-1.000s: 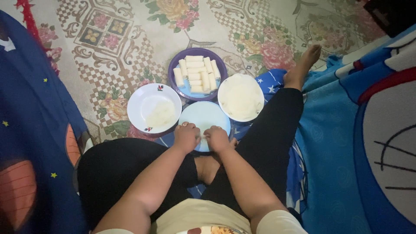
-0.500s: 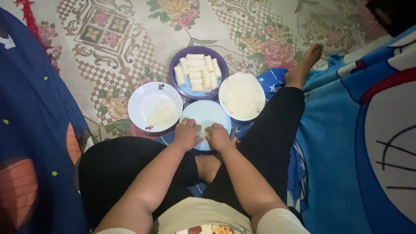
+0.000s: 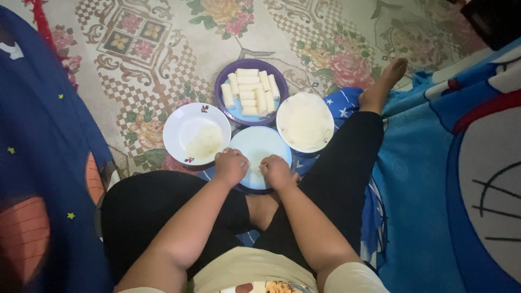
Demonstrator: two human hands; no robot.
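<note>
- Landmark: light blue plate (image 3: pixel 259 146), on the floor just past my crossed legs; everything placed from it.
- My left hand (image 3: pixel 230 166) rests on the plate's near-left edge, fingers curled down and bunched together, pressing on something pale; can't tell exactly what is under them.
- My right hand (image 3: pixel 277 171) is on the near-right edge, fingers likewise curled and closed down on the same pale thing; looks like a thin sheet or wrapper, too hidden to be sure.
- Both hands sit close, a small gap between them over the plate's near rim.
- Purple bowl (image 3: pixel 222 87), beyond the plate: holds a batch of pale rolled sticks (image 3: pixel 251 92) laid side by side, so I judge a good many pieces are already done.
- White bowl (image 3: pixel 179 122), left of the plate and touching-close: a little pale stuff at the bottom, mostly used up by the look.
- White plate (image 3: pixel 305 122), right of the plate: covered by a flat pale layer, probably sheets left to work through.
- Judgement: mid-batch, one piece in hand, more remaining.
- Patterned floral carpet (image 3: pixel 163 49) underneath; blue blanket (image 3: pixel 434 163) far right.
</note>
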